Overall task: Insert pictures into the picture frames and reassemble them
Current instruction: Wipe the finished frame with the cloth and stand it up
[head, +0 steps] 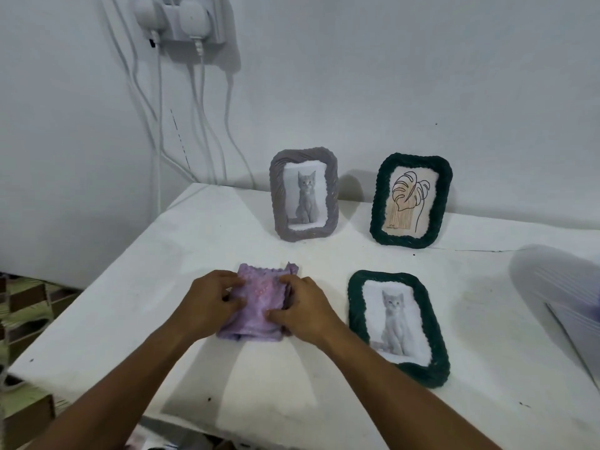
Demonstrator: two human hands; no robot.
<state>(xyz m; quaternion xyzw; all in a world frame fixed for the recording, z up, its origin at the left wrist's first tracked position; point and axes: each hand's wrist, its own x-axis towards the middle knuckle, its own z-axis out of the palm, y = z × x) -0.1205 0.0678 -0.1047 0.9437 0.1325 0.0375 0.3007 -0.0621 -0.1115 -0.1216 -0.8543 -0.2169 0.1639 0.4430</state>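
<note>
Both our hands grip the folded lilac knitted cloth (256, 303) lying lengthwise away from us on the white table (324, 394). Left hand (209, 300) pinches its left edge, right hand (308, 308) its right, equally near

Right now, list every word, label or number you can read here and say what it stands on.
Nothing is legible.
Leaf print in the standing green frame: small dark marks at its lower left, too small to read.
Both cat pictures, grey frame and flat green frame: no text visible.
</note>
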